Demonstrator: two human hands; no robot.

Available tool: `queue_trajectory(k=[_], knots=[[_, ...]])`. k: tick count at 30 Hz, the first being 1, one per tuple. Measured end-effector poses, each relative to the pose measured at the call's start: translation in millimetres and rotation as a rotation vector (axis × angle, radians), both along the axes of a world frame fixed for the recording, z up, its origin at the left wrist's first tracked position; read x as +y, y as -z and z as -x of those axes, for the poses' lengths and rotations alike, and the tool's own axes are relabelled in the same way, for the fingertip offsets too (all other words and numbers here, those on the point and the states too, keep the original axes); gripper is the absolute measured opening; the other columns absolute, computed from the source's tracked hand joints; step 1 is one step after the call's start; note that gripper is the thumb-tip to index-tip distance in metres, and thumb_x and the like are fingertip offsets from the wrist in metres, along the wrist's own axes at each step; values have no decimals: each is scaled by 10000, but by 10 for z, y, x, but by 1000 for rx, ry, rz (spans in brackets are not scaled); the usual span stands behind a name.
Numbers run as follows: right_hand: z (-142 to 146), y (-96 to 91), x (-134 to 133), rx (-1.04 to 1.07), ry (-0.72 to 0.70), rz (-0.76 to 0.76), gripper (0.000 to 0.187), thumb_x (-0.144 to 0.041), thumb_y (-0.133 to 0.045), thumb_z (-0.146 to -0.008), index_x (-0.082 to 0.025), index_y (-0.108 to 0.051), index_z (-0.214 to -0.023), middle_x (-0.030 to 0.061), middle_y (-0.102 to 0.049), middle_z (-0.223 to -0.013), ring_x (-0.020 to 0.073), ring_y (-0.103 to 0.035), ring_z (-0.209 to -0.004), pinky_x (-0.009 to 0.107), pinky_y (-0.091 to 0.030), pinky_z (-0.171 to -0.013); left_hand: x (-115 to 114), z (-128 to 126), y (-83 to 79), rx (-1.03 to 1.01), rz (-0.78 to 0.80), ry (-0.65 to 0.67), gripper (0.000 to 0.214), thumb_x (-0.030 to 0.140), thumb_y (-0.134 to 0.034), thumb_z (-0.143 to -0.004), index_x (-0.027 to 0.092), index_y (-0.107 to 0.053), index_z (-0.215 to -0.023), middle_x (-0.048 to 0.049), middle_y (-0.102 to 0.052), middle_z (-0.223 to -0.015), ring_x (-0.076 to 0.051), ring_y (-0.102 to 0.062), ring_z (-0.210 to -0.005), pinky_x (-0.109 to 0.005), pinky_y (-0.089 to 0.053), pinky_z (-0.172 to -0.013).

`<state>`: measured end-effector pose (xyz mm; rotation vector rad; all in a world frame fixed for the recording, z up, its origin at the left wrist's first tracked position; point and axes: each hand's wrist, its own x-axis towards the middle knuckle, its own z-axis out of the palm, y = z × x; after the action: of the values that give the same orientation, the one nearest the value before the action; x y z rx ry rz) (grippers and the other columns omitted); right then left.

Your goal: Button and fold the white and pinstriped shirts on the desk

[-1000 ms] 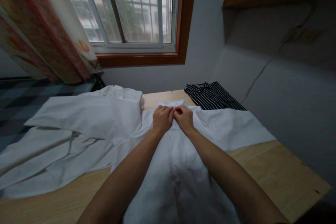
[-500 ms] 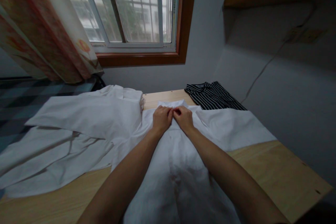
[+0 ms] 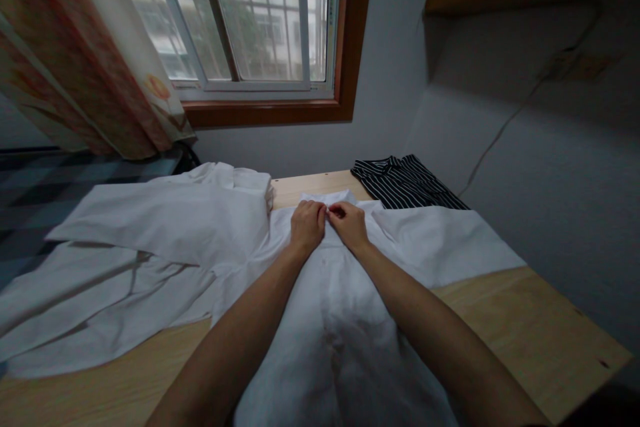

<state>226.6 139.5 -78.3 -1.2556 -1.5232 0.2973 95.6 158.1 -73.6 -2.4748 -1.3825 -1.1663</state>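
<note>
A white shirt lies spread front side up, its collar toward the window and a sleeve stretched out to the right. Just below the collar, my left hand pinches the shirt's front edge. My right hand meets it there, thumb and forefinger closed on the same spot. The fingertips of both hands almost touch. Whatever small part sits between them, perhaps a button, is too small to make out. Further down the front, the placket runs toward me.
More white garments lie heaped at the left, overlapping the shirt. A black-and-white striped garment rests at the back right of the wooden table. Behind are a window, a curtain and a cable along the right wall.
My hands stay at the collar, with only small finger movements. The left fingers have shifted slightly, and a little more white cloth shows between the fingertips.
</note>
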Motion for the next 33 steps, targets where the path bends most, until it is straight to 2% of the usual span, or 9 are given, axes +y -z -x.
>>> queue_trajectory(k=[4, 11, 24, 33], knots=[[20, 28, 21, 105, -10, 26, 120, -280, -623, -764, -174, -678, -768, 27, -699, -734, 162, -632, -636, 272, -508, -658, 8, -3, -1, -26, 32, -9, 250, 215, -400, -948, 173, -623, -841, -81, -653, -830, -229, -542, -830, -351, -427, -788], [32, 41, 30, 125, -11, 17, 93, -264, -635, -747, -180, -675, -741, 22, -697, -719, 166, -638, -638, 270, -507, -656, 27, -13, -12, -95, 120, -30, 251, 217, -403, -943, 170, -634, -855, -81, -668, -849, -226, -555, -839, -340, -432, -780], [38, -18, -33, -73, 95, -9, 120, -238, -580, -804, -188, -682, -764, 33, -702, -766, 172, -629, -694, 283, -489, -711, -18, -17, -74, -246, 185, 34, 185, 294, -566, -870, 174, -688, -798, -44, -689, -795, -181, -578, -783, -299, -439, -744], [37, 7, -15, -130, 99, -29, 131, -220, -572, -825, -185, -682, -764, 40, -709, -769, 177, -631, -704, 287, -473, -708, 22, -8, -77, -252, 237, 17, 196, 254, -537, -852, 159, -695, -785, -62, -700, -800, -188, -590, -780, -307, -445, -747]])
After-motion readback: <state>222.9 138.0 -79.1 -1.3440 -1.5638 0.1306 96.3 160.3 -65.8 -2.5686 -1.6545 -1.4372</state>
